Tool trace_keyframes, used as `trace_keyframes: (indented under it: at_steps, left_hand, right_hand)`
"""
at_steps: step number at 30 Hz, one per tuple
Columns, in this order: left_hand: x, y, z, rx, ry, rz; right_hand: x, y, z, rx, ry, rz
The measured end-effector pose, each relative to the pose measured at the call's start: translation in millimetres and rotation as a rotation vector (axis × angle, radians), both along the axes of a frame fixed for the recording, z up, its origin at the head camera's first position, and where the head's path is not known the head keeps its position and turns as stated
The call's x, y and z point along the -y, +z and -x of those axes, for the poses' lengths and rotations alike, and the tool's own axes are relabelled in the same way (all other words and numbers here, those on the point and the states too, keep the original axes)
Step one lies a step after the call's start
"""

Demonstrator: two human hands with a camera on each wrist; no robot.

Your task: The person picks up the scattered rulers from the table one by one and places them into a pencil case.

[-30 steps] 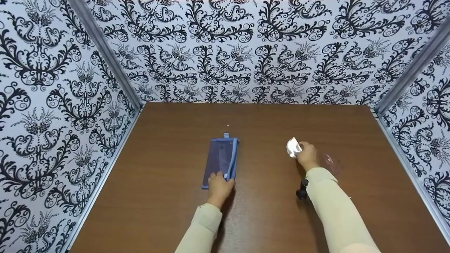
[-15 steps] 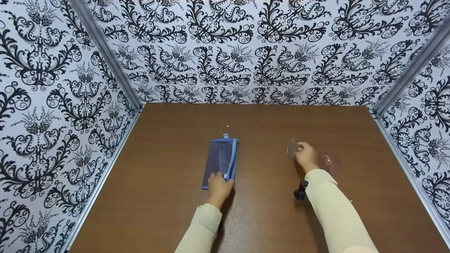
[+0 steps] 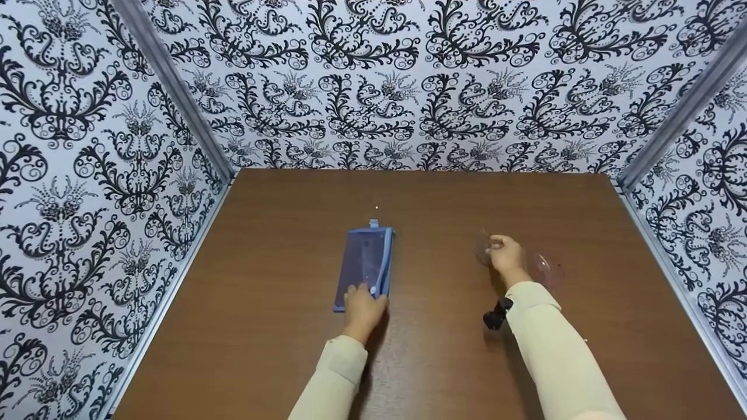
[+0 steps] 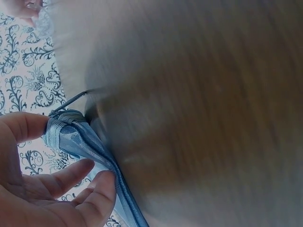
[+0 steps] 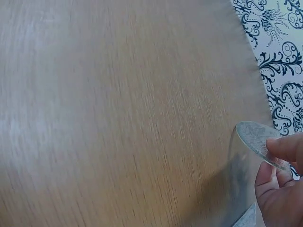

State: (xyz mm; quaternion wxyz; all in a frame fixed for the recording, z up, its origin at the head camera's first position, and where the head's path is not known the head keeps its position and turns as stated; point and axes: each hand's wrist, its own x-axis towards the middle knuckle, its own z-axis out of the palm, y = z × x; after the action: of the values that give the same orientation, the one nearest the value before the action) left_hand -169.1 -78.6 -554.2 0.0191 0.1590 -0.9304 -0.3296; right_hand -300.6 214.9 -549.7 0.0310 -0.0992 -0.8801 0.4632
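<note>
In the head view a blue zip pouch (image 3: pixel 359 262) with a see-through mesh face lies flat on the brown table, left of centre. My left hand (image 3: pixel 363 312) grips its near end by the zip. The left wrist view has the thumb (image 4: pixel 31 126) at the pouch's end and the fingers bent against its blue edge (image 4: pixel 90 146). Farther right, my right hand (image 3: pixel 506 256) pinches a clear plastic protractor (image 5: pixel 258 137) between thumb and fingers. It is tilted, with fine marks along its rim. Its far part shows only faintly in the head view.
A transparent pink rounded piece (image 3: pixel 547 269) lies just right of my right wrist. A small black device (image 3: pixel 494 319) sits beside the right cuff. Patterned walls (image 3: pixel 373 105) enclose the table at the back and both sides.
The bright glare on the protractor has faded as its tilt changed in my right hand. My left hand and the pouch stay in place.
</note>
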Motion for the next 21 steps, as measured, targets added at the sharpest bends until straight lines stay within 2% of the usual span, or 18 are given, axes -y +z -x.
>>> trace_keyframes:
  at_steps: [7, 14, 21]
  left_hand:
    - [-1, 0.1, -0.5, -0.017, 0.006, -0.019]
    - [-1, 0.7, -1.4, -0.033, -0.007, -0.01]
    - [-1, 0.7, -2.2, -0.027, -0.005, -0.011]
  right_hand:
    - [-1, -0.2, -2.2, 0.024, -0.024, 0.104]
    - [2, 2.6, -7.5, 0.094, -0.028, 0.208]
    - [10, 2.6, -13.2, 0.085, -0.036, 0.318]
